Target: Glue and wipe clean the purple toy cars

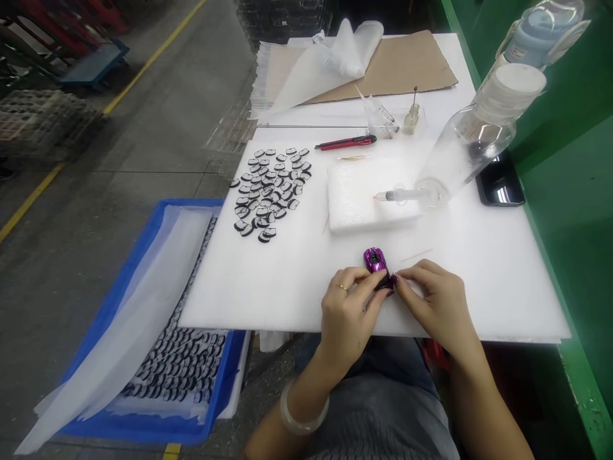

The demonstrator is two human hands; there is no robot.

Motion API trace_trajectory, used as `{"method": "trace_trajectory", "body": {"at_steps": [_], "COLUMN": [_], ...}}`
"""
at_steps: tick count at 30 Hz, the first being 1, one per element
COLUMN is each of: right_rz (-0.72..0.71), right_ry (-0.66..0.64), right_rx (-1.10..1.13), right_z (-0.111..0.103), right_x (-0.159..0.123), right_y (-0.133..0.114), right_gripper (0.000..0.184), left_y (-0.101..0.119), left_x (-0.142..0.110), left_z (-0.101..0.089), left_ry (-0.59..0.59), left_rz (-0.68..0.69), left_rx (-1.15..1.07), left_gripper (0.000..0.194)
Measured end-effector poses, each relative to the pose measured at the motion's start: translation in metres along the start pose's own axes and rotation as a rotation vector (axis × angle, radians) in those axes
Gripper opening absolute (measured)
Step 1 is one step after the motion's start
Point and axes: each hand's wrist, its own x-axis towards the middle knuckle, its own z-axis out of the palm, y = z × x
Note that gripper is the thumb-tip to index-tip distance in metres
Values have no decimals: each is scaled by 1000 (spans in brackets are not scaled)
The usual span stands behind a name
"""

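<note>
A small shiny purple toy car [375, 259] with a dark rear end sits at the front part of the white-topped table. My left hand [350, 306] is closed on its rear, fingers and thumb on either side. Beside that end, my right hand [433, 300] has thumb and forefinger pinched together, touching or nearly touching the car. Whatever lies between those fingertips is too small to make out. A thin toothpick-like stick [417, 255] lies just beyond my right hand. Behind the car is a white foam block [354, 198] with a syringe [402, 194] on it.
Many small black-and-clear pieces [268, 191] are spread at left. A red utility knife [345, 143], a small glass bottle [410, 119] and cardboard [407, 67] lie farther back. At right stand a large see-through bottle [472, 144] and a phone [500, 181]. Below left sits a blue tray [143, 431].
</note>
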Motion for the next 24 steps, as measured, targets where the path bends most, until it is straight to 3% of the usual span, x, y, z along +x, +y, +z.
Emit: {"method": "trace_trajectory", "body": {"at_steps": [7,24], "right_rz": [11,-32], "right_ry": [-9,36], "right_rx": [-29,-119], "right_z": [2,6], "right_x": [3,-2], "right_y": [1,3], "right_gripper": [14,16], "left_y": [-2,-5], "left_x": [3,1], "left_z": [-5,-1], "left_ry": [-44,-57], "left_rz": [-136,-114], "left_rx": [-115,-31], "left_gripper": [23,22]}}
